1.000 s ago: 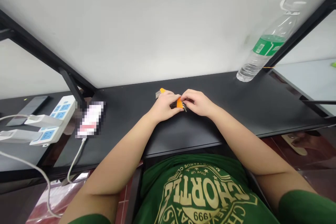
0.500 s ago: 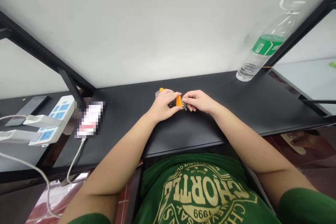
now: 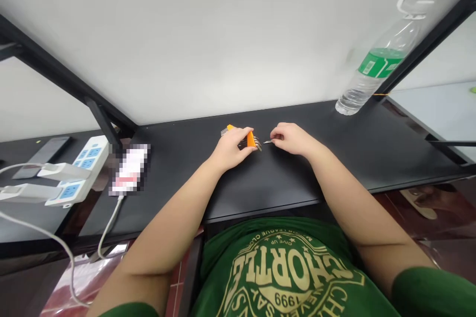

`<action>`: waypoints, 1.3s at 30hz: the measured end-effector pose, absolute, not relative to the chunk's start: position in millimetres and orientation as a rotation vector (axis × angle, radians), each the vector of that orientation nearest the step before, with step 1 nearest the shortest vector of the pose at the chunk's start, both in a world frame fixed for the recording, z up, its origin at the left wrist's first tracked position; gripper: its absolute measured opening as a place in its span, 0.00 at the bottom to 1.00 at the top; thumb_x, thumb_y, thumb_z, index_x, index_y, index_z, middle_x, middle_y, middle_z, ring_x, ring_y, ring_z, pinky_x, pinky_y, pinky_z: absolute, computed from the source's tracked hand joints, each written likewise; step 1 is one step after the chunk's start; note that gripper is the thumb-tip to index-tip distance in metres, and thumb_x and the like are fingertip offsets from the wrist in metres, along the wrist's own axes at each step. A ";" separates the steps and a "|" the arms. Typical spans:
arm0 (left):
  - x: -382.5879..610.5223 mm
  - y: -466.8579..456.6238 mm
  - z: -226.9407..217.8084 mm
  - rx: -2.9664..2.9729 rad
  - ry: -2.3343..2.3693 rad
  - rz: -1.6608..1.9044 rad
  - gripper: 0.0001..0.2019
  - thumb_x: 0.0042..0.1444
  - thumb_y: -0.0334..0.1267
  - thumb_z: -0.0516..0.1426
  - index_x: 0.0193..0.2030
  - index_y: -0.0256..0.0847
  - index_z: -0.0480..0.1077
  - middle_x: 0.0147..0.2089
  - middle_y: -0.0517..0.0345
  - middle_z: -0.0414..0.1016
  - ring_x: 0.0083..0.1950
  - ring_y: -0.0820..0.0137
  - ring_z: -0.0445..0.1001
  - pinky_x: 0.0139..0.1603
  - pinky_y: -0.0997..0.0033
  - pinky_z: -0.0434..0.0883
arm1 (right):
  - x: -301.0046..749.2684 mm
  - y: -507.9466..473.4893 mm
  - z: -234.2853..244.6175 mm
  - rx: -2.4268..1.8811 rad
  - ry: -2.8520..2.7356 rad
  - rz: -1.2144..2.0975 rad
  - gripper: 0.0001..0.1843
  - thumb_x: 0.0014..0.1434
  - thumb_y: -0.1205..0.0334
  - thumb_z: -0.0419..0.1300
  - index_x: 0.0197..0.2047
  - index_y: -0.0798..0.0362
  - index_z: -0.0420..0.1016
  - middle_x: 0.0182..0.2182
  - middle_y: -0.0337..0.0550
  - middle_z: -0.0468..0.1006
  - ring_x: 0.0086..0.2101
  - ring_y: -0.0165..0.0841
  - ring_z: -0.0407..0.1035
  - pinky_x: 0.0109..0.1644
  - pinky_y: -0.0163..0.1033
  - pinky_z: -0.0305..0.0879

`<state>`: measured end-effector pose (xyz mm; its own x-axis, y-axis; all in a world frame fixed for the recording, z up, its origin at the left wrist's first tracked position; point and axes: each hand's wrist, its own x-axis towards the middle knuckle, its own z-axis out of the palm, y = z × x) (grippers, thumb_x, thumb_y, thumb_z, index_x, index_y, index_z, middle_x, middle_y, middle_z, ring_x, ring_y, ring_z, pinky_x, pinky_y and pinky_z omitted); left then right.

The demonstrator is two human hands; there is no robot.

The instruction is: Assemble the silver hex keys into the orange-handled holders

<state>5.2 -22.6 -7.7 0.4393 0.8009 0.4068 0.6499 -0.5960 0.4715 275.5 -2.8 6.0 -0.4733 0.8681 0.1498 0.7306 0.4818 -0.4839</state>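
My left hand (image 3: 231, 147) is closed around an orange hex key holder (image 3: 251, 139), thumb and fingers gripping it from the left. Bent metal ends of several hex keys (image 3: 258, 144) stick out of its right side, and thin straight ends (image 3: 223, 132) show at its upper left. A short gap away, my right hand (image 3: 292, 137) pinches a small metal hex key (image 3: 267, 141), whose tip points left toward the holder. The rest of that key is hidden by my fingers.
On the black table (image 3: 267, 183), a large water bottle (image 3: 357, 89) stands at the back right. A phone (image 3: 130, 168) on a charging cable lies at the left, near a white power strip (image 3: 84, 168) with plugs. A pale wall (image 3: 238, 49) rises behind.
My right hand has moved right, away from the holder, with a hex key at its fingertips. My left hand still holds the holder in nearly the same place.
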 end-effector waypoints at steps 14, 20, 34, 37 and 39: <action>3.4 -18.6 -13.0 2.426 1.297 0.898 0.26 0.62 0.45 0.65 0.65 0.43 0.74 0.57 0.49 0.82 0.53 0.58 0.81 0.59 0.57 0.77 | 276.7 -3.3 5.4 -1.514 -2.561 0.369 0.11 0.67 0.70 0.59 0.40 0.52 0.83 0.44 0.47 0.80 0.41 0.37 0.73 0.42 0.39 0.63; 3.9 -18.4 -11.8 2.469 1.292 0.854 0.25 0.63 0.44 0.65 0.66 0.44 0.73 0.58 0.49 0.83 0.58 0.56 0.80 0.63 0.55 0.76 | 269.8 -8.0 5.2 -1.576 -2.596 0.341 0.05 0.61 0.70 0.62 0.37 0.52 0.79 0.43 0.48 0.80 0.39 0.37 0.73 0.38 0.39 0.61; 4.3 -15.9 -13.6 2.531 1.215 0.801 0.25 0.64 0.41 0.65 0.66 0.43 0.73 0.55 0.50 0.84 0.58 0.56 0.80 0.64 0.53 0.75 | 263.8 -13.3 7.0 -1.514 -2.575 0.457 0.05 0.57 0.69 0.64 0.32 0.51 0.73 0.39 0.46 0.80 0.36 0.36 0.70 0.36 0.39 0.58; 3.8 -15.3 -14.8 2.546 1.194 0.816 0.25 0.63 0.42 0.65 0.66 0.41 0.73 0.57 0.48 0.83 0.58 0.56 0.80 0.64 0.53 0.75 | 262.5 -13.0 4.3 -1.318 -2.473 0.466 0.04 0.59 0.70 0.62 0.35 0.51 0.74 0.35 0.43 0.79 0.34 0.35 0.68 0.39 0.38 0.59; 3.8 -15.2 -15.5 2.554 1.183 0.821 0.25 0.63 0.42 0.65 0.66 0.42 0.73 0.57 0.48 0.83 0.58 0.56 0.80 0.64 0.52 0.75 | 260.5 -13.3 2.9 -1.199 -2.416 0.469 0.06 0.60 0.72 0.60 0.36 0.51 0.73 0.33 0.41 0.77 0.33 0.34 0.67 0.39 0.38 0.60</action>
<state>3.8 -15.2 -15.5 0.5230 0.7536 0.3983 0.6367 -0.6561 0.4052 260.5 -13.3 2.9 -0.5513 0.8092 0.2030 0.6743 0.5755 -0.4628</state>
